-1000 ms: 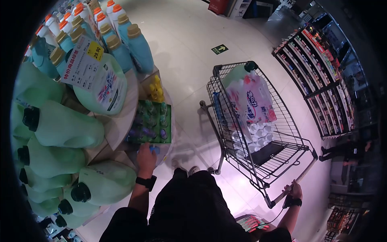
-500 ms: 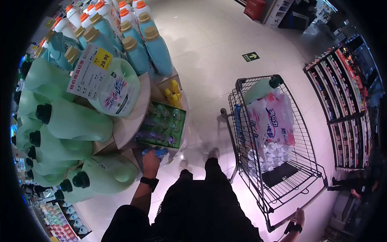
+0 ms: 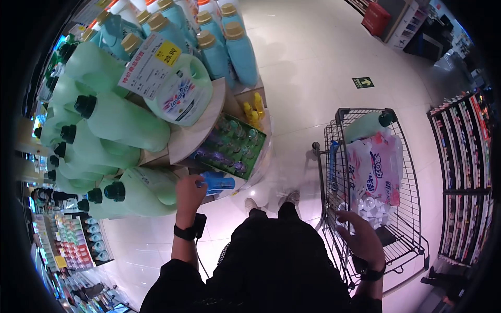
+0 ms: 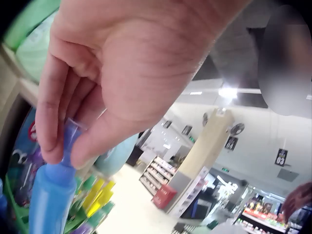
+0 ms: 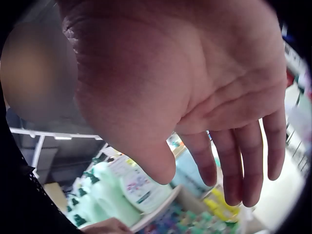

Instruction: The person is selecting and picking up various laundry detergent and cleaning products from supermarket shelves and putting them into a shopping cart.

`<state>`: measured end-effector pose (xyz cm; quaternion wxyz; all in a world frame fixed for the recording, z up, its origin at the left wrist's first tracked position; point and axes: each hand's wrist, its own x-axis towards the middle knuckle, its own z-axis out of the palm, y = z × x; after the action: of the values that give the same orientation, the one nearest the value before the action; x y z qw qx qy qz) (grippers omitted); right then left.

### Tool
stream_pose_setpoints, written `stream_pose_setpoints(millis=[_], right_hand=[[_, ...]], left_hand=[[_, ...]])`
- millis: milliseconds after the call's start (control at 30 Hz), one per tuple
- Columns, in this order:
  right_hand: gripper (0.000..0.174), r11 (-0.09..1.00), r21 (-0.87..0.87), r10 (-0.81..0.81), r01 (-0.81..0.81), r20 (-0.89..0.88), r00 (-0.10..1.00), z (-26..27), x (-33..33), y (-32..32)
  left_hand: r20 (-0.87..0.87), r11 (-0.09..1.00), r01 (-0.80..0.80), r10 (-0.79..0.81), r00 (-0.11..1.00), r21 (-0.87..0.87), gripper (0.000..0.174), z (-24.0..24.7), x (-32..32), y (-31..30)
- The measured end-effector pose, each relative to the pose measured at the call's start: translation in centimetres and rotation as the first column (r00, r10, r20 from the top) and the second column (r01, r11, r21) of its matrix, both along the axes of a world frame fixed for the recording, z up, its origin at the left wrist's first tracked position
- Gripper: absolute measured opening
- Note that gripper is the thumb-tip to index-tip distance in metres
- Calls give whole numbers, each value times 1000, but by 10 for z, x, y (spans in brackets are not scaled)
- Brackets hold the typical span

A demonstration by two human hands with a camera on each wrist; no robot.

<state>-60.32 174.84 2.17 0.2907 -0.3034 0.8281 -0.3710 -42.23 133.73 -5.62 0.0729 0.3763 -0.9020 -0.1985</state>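
Note:
In the head view my left hand (image 3: 191,197) is at the lower tier of a store display, pinching the top of a slim blue bottle (image 3: 223,183). The left wrist view shows thumb and fingers around the bottle's blue cap (image 4: 67,151), its body hanging below them. Beside it, a green box of small green- and purple-topped bottles (image 3: 229,161) fills part of the tier, with yellow bottles (image 3: 254,110) behind. My right hand (image 3: 364,240) is held over the near side of the shopping cart (image 3: 417,208), palm bare and fingers extended in the right wrist view.
Large pale-green jugs (image 3: 128,122) are stacked on the left, with teal gold-capped bottles (image 3: 242,55) behind. Inside the cart lie a pink-wrapped pack (image 3: 376,164), a green jug (image 3: 365,127) and white bottles. A stocked shelf (image 3: 464,172) stands at the far right.
My right hand has left the cart handle and moved inward over the cart's side. The left hand stays at the blue bottle, which now shows more fully. The view has turned left.

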Motion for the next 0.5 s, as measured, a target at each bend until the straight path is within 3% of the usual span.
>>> stream_pose_setpoints(millis=[67, 100, 133, 200, 267, 333, 400, 433, 467, 500], right_hand=[[39, 979, -98, 184, -179, 40, 982, -6, 1, -43], [40, 957, -101, 269, -273, -48, 962, -8, 2, -65], [40, 949, -102, 296, -300, -54, 954, -6, 4, -88], [41, 897, -292, 308, -331, -126, 943, 0, 8, -130], [42, 839, -338, 362, -427, -239, 901, 3, 19, -167], [43, 789, -367, 380, -492, -337, 861, 10, 18, -183], [45, 783, -417, 560, -462, 148, 816, 28, 11, -187], [44, 761, -476, 608, -440, 287, 741, 22, 4, -187], [44, 768, -456, 606, -450, 285, 743, 21, 8, -186], [42, 816, -493, 514, -301, 382, 768, 22, 15, -189]], left_hand=[[-46, 1000, -3, 3, 999, 15, 20, 51, 1, 12], [-97, 995, 33, -23, 995, 97, 20, 76, 1, 18], [-151, 982, 69, -43, 988, 174, 20, 100, 3, 23], [-296, 958, 193, -126, 947, 211, 21, 137, 1, 29], [-495, 876, 371, -186, 849, 308, 20, 172, -5, 26], [-570, 839, 381, -106, 815, 389, 20, 186, -19, 26], [-633, 778, 420, -38, 773, 467, 21, 194, -36, 19], [-642, 751, 432, -13, 767, 500, 23, 193, -39, 16], [-648, 720, 456, -11, 762, 524, 25, 191, -42, 14], [-647, 720, 455, -11, 762, 524, 25, 189, -47, 16]])
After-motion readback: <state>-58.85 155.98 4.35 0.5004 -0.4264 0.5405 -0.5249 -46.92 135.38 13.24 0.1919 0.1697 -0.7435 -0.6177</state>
